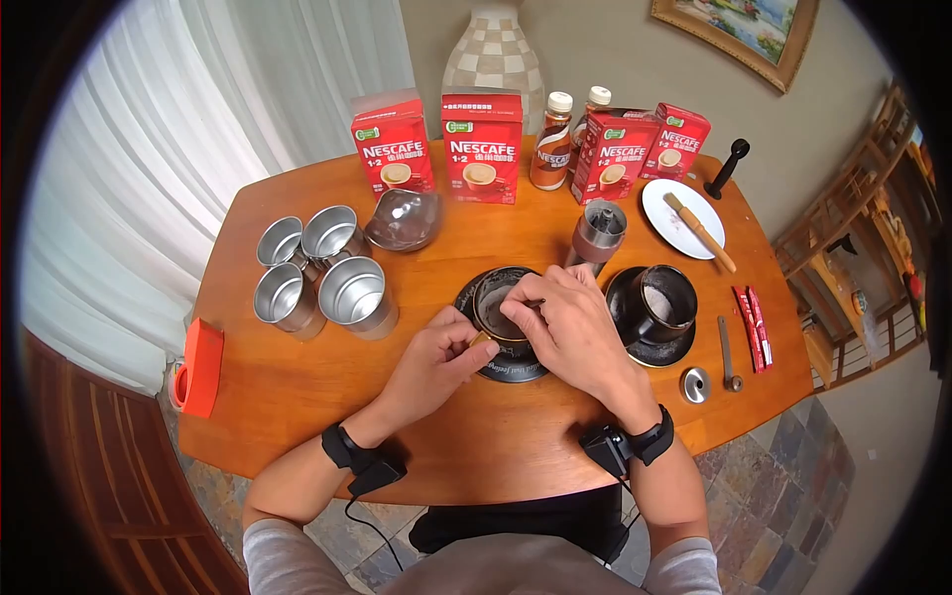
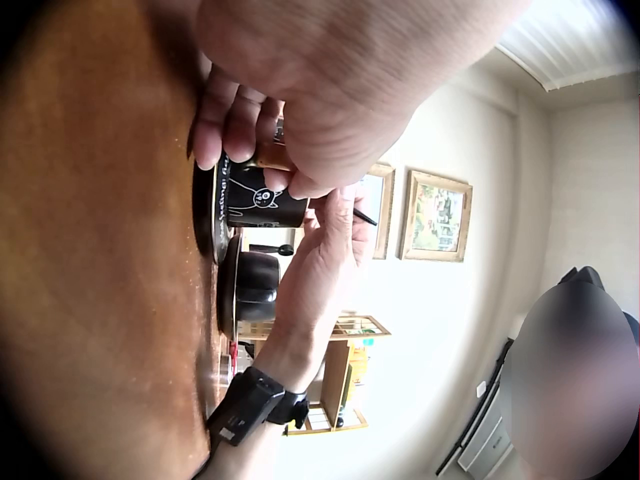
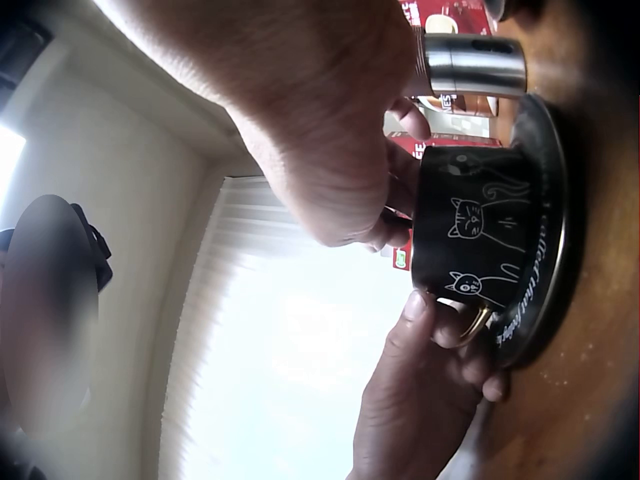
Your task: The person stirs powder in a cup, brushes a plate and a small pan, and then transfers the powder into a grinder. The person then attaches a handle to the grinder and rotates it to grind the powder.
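A black cup (image 3: 470,225) with white cat drawings and a gold handle (image 3: 477,327) stands on a black saucer (image 3: 548,240) with white lettering. My left hand (image 1: 436,359) grips the handle, thumb near the rim. Over the cup's mouth, my right hand (image 1: 570,332) pinches a thin dark handle (image 2: 365,216), perhaps a spoon's; its lower end is hidden. Pale contents show inside the cup in the head view. To the right, a second black cup (image 1: 656,322) holding something whitish sits on its own saucer (image 1: 662,354).
A steel grinder (image 1: 599,233) stands just behind the cups. Several steel mugs (image 1: 355,296) and a dark bowl (image 1: 405,220) are at left. Red Nescafe boxes (image 1: 482,149) line the back. A plate (image 1: 666,226) with a brush (image 1: 702,233), red sachets (image 1: 754,327) and a measuring spoon (image 1: 727,352) lie right.
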`<state>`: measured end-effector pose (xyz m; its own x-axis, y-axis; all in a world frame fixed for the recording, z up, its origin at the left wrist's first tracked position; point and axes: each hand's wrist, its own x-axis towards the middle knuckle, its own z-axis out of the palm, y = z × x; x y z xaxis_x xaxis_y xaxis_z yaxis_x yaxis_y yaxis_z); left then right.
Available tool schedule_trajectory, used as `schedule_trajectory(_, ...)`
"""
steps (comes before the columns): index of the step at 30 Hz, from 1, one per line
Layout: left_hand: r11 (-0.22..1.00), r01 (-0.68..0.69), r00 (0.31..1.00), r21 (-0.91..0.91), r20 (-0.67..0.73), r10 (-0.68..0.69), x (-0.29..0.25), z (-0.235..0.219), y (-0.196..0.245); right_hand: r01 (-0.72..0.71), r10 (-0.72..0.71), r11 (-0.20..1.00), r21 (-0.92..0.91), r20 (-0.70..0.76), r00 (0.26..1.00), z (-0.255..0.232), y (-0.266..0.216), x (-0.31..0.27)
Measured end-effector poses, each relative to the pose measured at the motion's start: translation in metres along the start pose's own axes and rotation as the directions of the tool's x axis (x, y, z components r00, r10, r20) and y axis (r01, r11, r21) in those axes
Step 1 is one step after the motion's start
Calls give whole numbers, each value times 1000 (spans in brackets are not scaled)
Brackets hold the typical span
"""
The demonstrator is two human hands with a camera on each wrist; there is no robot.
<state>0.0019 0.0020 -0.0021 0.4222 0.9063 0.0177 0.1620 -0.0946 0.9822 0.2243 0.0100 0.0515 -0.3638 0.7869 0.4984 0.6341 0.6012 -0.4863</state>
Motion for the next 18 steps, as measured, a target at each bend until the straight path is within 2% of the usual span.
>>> schedule_trajectory(18, 1000, -1, 1000, 16, -8, 2, -1, 0, -1, -3, 3, 1000, -12, -23, 1000, -3, 1, 1)
